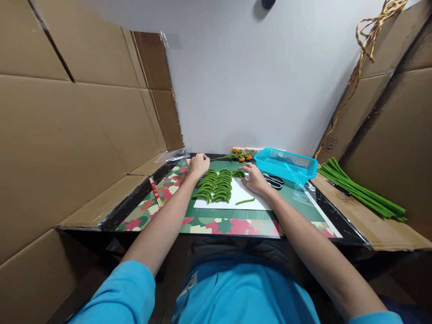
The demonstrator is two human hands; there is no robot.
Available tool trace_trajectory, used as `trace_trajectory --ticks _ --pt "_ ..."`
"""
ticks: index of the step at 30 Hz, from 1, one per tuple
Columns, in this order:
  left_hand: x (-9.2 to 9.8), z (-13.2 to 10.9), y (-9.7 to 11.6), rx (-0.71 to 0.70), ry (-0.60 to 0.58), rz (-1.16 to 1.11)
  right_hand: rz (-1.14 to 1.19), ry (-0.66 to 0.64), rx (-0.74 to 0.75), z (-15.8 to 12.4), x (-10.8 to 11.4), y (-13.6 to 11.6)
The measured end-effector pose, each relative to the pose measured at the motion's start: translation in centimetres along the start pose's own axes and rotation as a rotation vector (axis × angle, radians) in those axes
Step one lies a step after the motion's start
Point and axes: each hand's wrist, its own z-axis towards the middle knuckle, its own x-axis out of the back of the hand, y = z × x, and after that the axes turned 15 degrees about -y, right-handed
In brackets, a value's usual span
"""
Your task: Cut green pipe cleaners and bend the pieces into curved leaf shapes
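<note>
Two neat columns of curved green pods (222,186) lie on a white sheet (199,204), with a short third group (237,173) at the top right. My right hand (254,178) has its thumb and fingers bent around the end of that short group, touching a pod. Beyond the upper left end of the columns, my left hand (200,163) is closed, knuckles up; its fingertips are hidden, so what it holds cannot be made out. A single straight green piece (245,201) rests apart on the paper below my right hand.
Black-handled scissors (274,181) lie right of my right hand, before a blue plastic basket (286,164). Orange flowers (242,155) lie at the back. Long green stalks (362,189) and a black pen (339,187) are on cardboard at right. Red-wrapped chopsticks (155,192) lie left.
</note>
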Motion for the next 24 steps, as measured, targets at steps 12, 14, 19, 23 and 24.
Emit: trace_trajectory --ticks 12,14,19,23,24 --pt "0.0 -0.1 -0.2 0.003 -0.035 -0.02 0.006 -0.008 0.023 -0.3 0.2 -0.4" --pt "-0.1 -0.1 -0.2 -0.002 -0.042 -0.024 0.015 -0.001 0.029 -0.3 0.3 -0.5" --pt "-0.3 -0.1 -0.2 -0.018 -0.064 -0.031 0.046 0.024 0.031 -0.5 1.0 -1.4" --pt "-0.5 -0.2 0.0 -0.027 -0.074 -0.03 0.068 0.012 0.005 -0.8 2.5 -2.5" --pt "-0.5 -0.2 0.1 -0.029 -0.077 -0.03 0.075 0.002 -0.007 -0.9 2.9 -2.7"
